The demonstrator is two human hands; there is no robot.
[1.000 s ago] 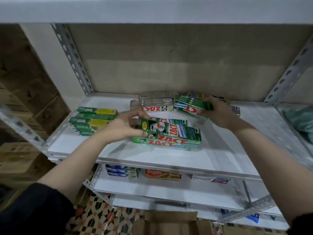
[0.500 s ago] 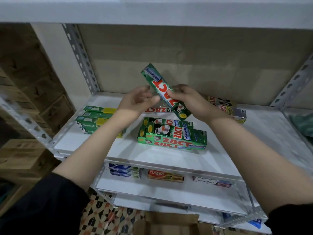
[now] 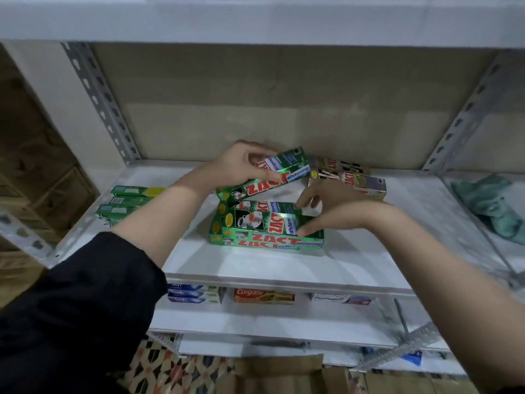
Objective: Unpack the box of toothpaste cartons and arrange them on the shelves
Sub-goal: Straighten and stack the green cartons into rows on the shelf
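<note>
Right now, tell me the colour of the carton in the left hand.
Green carton with red ZACT lettering, head view.

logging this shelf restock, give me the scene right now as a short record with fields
left hand: left hand grips a green carton, tilted above the stack
right hand: right hand open, fingertips touching the green stack
shelf: white shelf also holds pale green cartons at left and dark cartons at back right
lower shelf: blue cartons, a red carton, a white carton
</note>
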